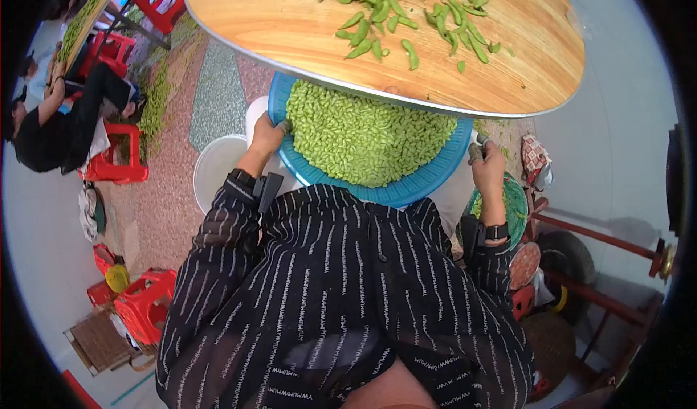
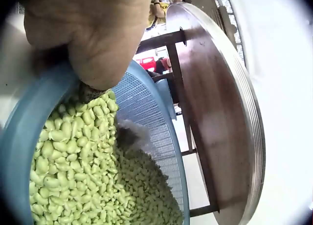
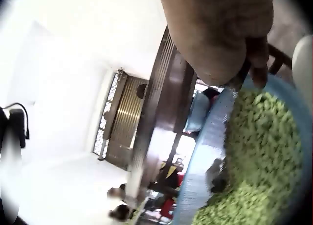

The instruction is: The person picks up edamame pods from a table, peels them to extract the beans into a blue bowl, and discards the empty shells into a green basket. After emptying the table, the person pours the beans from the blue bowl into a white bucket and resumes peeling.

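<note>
A wide blue plastic basket [image 1: 434, 190] with mesh walls sits against the person's lap, filled with shelled green beans [image 1: 370, 137]. My left hand [image 1: 268, 137] grips its rim on the left, and in the left wrist view that hand [image 2: 98, 34] covers part of the rim, just over the beans [image 2: 83, 156]. At the opposite side my right hand [image 1: 489, 168] holds the rim, its fingertips dark. The right wrist view has this hand [image 3: 220, 34] at the basket's edge [image 3: 288, 95]. Some fingers of both hands are hidden.
A round wooden table [image 1: 290, 42] bearing green bean pods [image 1: 406, 2] overhangs the basket's far edge. On the left stand a white bucket [image 1: 218, 169] and a red stool [image 1: 116, 158], with a seated person beyond. A green basket [image 1: 514, 206] is at the right, beside a metal frame [image 1: 595, 235].
</note>
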{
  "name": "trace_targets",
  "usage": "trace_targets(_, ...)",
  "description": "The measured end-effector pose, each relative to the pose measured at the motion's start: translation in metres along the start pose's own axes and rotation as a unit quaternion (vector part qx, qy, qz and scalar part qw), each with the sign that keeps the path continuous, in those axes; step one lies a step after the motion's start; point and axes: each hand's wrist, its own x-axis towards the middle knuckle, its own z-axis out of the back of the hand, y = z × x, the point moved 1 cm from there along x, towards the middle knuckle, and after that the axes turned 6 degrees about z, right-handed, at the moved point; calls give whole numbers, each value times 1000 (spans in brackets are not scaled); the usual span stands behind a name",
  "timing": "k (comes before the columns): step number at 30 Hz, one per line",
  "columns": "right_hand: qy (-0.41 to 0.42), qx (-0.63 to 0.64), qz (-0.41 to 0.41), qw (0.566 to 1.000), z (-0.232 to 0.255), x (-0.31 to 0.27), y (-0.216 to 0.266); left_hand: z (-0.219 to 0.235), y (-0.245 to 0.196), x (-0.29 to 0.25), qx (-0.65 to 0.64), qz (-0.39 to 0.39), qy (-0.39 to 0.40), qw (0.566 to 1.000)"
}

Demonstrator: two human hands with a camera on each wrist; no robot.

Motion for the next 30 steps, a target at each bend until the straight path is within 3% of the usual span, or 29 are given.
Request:
trace_targets(1,-55,-37,46,997,-1,-1,11,1,6,4,15,-12,-1,1000)
trace_targets(2,-38,32,51,997,-8,0,21,2,11,10,29,-25,-5,999)
trace_targets(5,28,23,39,999,-29,23,15,4,42,33,76,-75,-29,994)
trace_targets(7,26,23,45,998,-39,41,20,4,35,26,82,-77,-42,993)
trace_targets(9,-4,-214,185,959,-43,66,-1,1,29,21,99,-99,-46,989)
trace_targets(10,-73,-296,228,925,-47,72,-5,0,25,19,109,-91,-47,989)
trace_targets(11,-70,-299,233,923,-50,84,-9,0,22,18,104,-89,-51,989)
trace_targets(13,60,-302,111,945,-56,107,-25,2,9,5,132,-78,-45,987)
trace_targets(15,88,-348,130,924,-60,114,-22,6,-2,-2,160,-31,-37,986)
trace_targets(17,39,-342,218,913,-59,98,1,11,-49,-35,353,-124,-191,908)
trace_targets(18,88,-329,126,932,-60,98,4,11,-61,-40,349,-203,-235,884)
trace_targets(19,89,-332,127,930,-59,95,8,7,-60,-32,347,-201,-236,885)
trace_targets(21,48,-314,167,933,-53,85,21,-9,-63,-5,342,-344,-134,864)
trace_targets(23,31,-334,192,922,-48,81,21,-29,-83,10,336,-324,-109,878)
trace_targets(25,-12,-324,209,923,-44,79,14,-52,-93,44,402,-234,6,885)
trace_targets(26,-11,-385,223,895,-41,80,5,-72,-72,74,412,-295,-76,859)
trace_targets(27,-21,-387,217,896,-38,79,8,-72,-75,74,348,-393,-73,848)
trace_targets(30,22,-309,181,934,-40,74,15,-92,-93,84,347,-406,-43,844)
